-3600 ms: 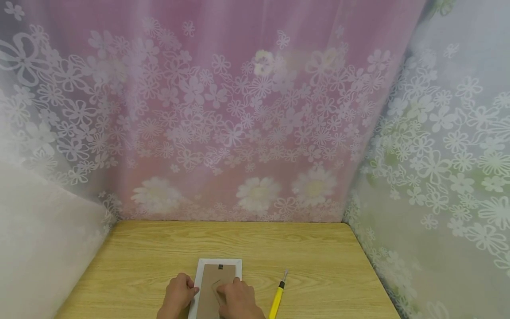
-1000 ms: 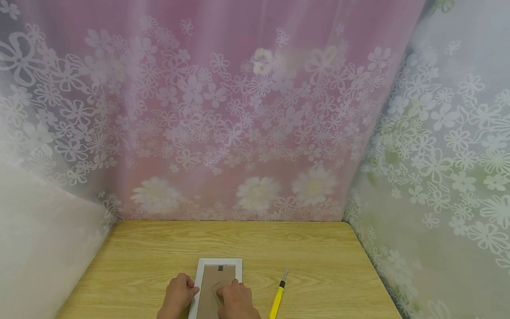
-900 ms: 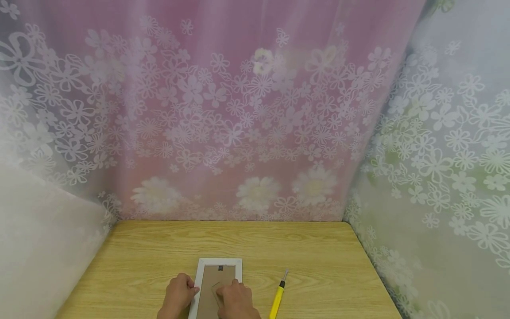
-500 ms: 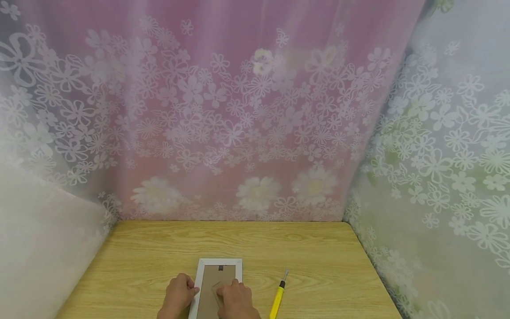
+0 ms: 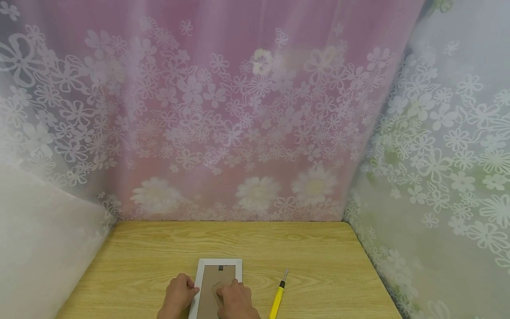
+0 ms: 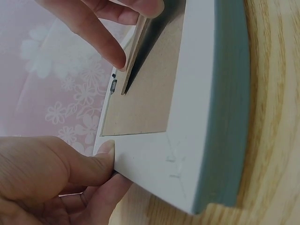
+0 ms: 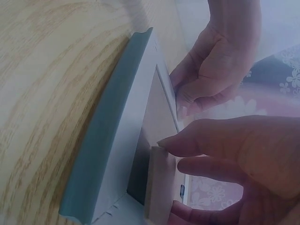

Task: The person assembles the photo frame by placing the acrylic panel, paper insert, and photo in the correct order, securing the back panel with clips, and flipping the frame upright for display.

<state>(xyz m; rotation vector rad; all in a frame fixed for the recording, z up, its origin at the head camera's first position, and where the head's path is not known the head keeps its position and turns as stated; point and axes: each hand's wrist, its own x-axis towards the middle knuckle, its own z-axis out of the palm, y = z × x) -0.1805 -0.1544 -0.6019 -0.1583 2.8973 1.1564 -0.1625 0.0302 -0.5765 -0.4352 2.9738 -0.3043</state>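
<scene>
Both hands are down at the near edge of the table (image 5: pixel 159 248), working a white picture frame (image 5: pixel 238 265) that lies face down between them. The left hand (image 5: pixel 178 296) sits on the frame's left side, fingers curled, thumb tip pressed to the white edge, clamping it flat on the wood; the left wrist view shows that thumb (image 6: pixel 93 161) right on the border. The right hand (image 5: pixel 236 301) is over the brown backing board (image 5: pixel 209 277), and its fingers pinch the cardboard easel stand (image 7: pixel 157 187), which stands lifted off the backing along one edge. In the left wrist view that stand (image 6: pixel 133 51) angles up with a dark gap beneath it.

The frame's long axis runs straight away from the person, short end farthest, and a small dark hanger clip (image 5: pixel 220 268) sits at that far end. So the stand lies directly under the right hand, which is the nearer one; the left hand is just beside it, across the width of the backing.

Off to the right, apart from the frame, a yellow-handled screwdriver (image 5: pixel 277 299) lies on the wood, tip pointing away, untouched, closer to the right hand. Flowered sheer curtains (image 5: pixel 255 110) close in the table on three sides.
</scene>
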